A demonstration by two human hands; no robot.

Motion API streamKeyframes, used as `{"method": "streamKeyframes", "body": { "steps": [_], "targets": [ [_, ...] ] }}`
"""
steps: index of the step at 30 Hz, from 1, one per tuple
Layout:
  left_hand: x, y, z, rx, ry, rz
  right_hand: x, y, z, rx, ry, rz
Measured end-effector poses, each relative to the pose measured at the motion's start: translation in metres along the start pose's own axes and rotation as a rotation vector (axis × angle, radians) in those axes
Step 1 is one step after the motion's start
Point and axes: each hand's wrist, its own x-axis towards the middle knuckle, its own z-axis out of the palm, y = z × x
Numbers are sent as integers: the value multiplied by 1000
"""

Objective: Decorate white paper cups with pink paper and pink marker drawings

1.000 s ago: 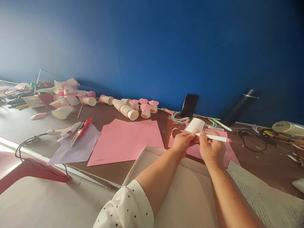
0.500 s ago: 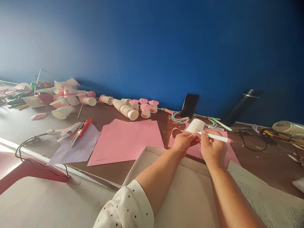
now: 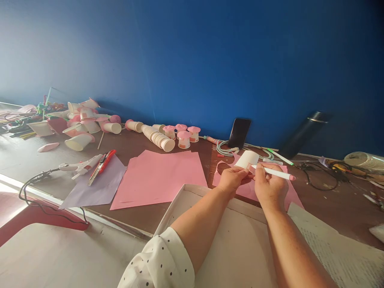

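Note:
My left hand (image 3: 233,181) grips a white paper cup (image 3: 247,159) near its lower edge, the cup's base turned up and away from me. A white marker pen (image 3: 277,173) with a pink end is pinched in my right hand (image 3: 270,187), its tip against or very near the cup's side. A small pinkish mark shows on the cup by the tip, partly covered by my fingers. Below both hands lies a cut pink paper sheet (image 3: 291,196). In front of me is a shallow white box lid (image 3: 228,240), under my forearms.
Pink sheets (image 3: 162,176) lie left of the lid, beside a glue gun (image 3: 81,165) and red cutter (image 3: 102,166) on lilac paper. Behind are stacked cups (image 3: 157,138), several pink-roofed cups (image 3: 184,140), a phone (image 3: 239,134) and a dark bottle (image 3: 303,134). Printed paper (image 3: 336,244) lies right.
My right hand and the marker have shifted very slightly to the right along the cup. The left hand keeps its hold, and the cup has barely moved.

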Motion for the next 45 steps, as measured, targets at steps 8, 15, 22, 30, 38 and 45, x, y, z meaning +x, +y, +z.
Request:
{"method": "streamKeyframes", "body": {
  "steps": [8, 15, 22, 30, 38, 45],
  "targets": [
    [-2, 3, 2, -5, 17, -8, 0, -3, -1, -15, -2, 22],
    [-1, 2, 2, -8, 28, -21, 2, 3, 0, -35, -5, 47],
    [0, 1, 1, 0, 13, -10, 1, 1, -2, -19, -31, 68],
    [2, -2, -1, -16, 6, 5, 2, 3, -1, -14, -28, 52],
    [3, -3, -2, -27, 11, 13, 2, 6, -1, -40, -43, 53],
    [1, -1, 0, -18, 14, 16, 1, 7, 0, -41, -25, 23]
  ]
}}
